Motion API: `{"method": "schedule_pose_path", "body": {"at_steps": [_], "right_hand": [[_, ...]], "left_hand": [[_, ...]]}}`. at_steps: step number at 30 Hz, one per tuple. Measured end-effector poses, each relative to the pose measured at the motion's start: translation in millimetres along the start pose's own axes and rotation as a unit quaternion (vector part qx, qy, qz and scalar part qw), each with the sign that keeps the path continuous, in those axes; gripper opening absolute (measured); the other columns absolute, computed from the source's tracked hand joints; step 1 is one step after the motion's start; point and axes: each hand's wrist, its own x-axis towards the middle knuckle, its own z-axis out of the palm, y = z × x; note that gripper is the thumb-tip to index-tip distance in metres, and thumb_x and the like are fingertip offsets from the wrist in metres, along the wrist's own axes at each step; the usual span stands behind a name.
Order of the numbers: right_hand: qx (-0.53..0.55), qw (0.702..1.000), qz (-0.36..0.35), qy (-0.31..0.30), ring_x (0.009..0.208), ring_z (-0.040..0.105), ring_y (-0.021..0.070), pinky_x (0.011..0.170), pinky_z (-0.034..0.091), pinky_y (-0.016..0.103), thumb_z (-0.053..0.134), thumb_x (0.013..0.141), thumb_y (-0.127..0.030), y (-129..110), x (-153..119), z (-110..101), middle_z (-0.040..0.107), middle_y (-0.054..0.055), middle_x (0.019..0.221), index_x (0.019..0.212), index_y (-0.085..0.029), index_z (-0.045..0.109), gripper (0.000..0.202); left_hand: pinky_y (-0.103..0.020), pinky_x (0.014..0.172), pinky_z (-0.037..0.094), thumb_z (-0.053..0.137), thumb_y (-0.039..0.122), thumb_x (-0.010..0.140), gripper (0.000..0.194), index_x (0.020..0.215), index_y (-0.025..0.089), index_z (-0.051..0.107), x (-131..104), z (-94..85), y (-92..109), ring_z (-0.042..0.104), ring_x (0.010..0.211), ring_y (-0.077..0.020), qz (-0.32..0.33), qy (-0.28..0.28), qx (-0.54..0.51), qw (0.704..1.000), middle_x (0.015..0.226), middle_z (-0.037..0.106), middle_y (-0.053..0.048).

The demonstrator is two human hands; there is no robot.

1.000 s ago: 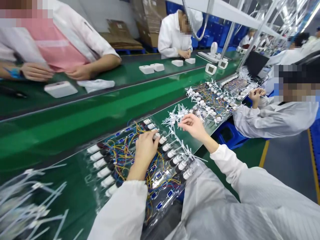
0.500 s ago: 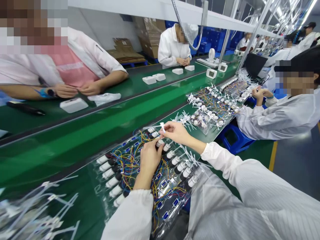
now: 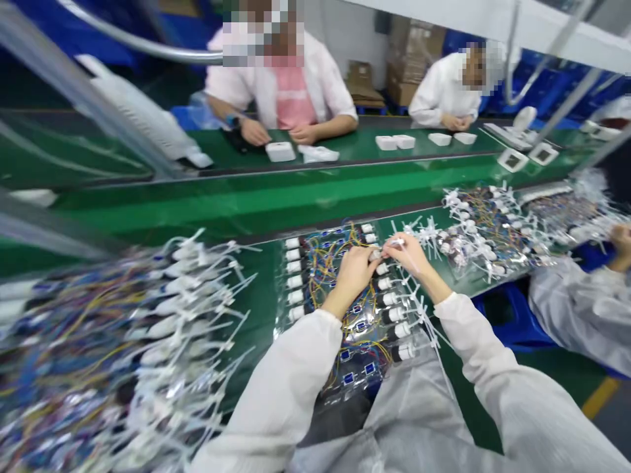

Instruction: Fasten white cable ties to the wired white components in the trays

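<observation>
My left hand [image 3: 353,272] is closed around a small white cylindrical part [image 3: 375,255] in the far half of the right-hand row. Just right of it, my right hand [image 3: 410,255] pinches a white cable tie [image 3: 397,242], its fingertips close to the cylinder. Beneath both hands lies a clear plastic sheet [image 3: 362,338] with two rows of white-and-black cylinders [image 3: 389,299], coloured wires [image 3: 323,259] and small blue parts [image 3: 362,326]. Loose cable ties [image 3: 424,315] lie along the right row. My left fingertips partly hide the held cylinder.
A blurred pile of wired parts with cable ties [image 3: 182,328] covers the bench at left. More wired bundles [image 3: 486,220] lie to the right, near a co-worker's sleeve [image 3: 572,312] and a blue stool [image 3: 507,315]. Across the green channel [image 3: 236,197], two people handle white housings [image 3: 280,152].
The view has swung left, bringing the left pile further into sight. My hands stay at the same row, the left still on the cylinder, the right still pinching the cable tie.
</observation>
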Motion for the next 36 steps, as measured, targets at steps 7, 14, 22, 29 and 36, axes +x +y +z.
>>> {"method": "schedule_pose_path", "body": {"at_steps": [7,14,22,29,36], "right_hand": [[0.010,1.000,0.017,-0.020,0.064,0.071,0.0194,0.070,0.066,0.040,0.101,0.081,-0.067,16,9,0,0.083,0.002,0.081,0.089,-0.028,0.072,0.050],[-0.021,1.000,0.019,-0.003,0.082,0.074,0.0236,0.082,0.064,0.042,0.103,0.078,-0.056,26,3,4,0.089,0.008,0.095,0.088,-0.028,0.074,0.041],[-0.036,0.999,0.010,0.020,0.100,0.081,0.0284,0.099,0.067,0.046,0.101,0.083,-0.055,31,-1,6,0.089,0.010,0.101,0.091,-0.027,0.075,0.039],[-0.034,0.999,0.015,0.029,0.093,0.076,0.0261,0.096,0.064,0.044,0.099,0.085,-0.054,39,2,6,0.084,0.006,0.093,0.090,-0.028,0.071,0.038],[-0.031,0.999,0.018,0.027,0.089,0.071,0.0237,0.094,0.062,0.042,0.096,0.084,-0.053,45,6,7,0.076,0.002,0.089,0.090,-0.029,0.066,0.039]], "left_hand": [[-0.060,0.121,0.065,0.082,0.030,0.116,0.031,0.145,0.026,0.092,3,1.7,-1,0.082,0.132,-0.0399,0.010,0.024,-0.043,0.999,0.138,0.093,-0.018],[-0.058,0.121,0.062,0.075,0.036,0.122,0.032,0.147,0.025,0.092,2,-1.5,1,0.080,0.138,-0.0409,0.000,0.012,-0.063,0.998,0.140,0.092,-0.018],[-0.057,0.122,0.061,0.079,0.036,0.121,0.033,0.149,0.025,0.092,1,-0.7,1,0.080,0.140,-0.0413,-0.014,0.012,-0.065,0.998,0.141,0.092,-0.017],[-0.058,0.123,0.061,0.077,0.040,0.122,0.034,0.149,0.027,0.093,1,-1.1,2,0.080,0.140,-0.0411,-0.021,0.020,-0.067,0.997,0.142,0.092,-0.018],[-0.055,0.123,0.059,0.075,0.040,0.124,0.036,0.151,0.024,0.091,2,-1.3,3,0.079,0.140,-0.0402,-0.027,0.011,-0.066,0.997,0.143,0.091,-0.018]]}}
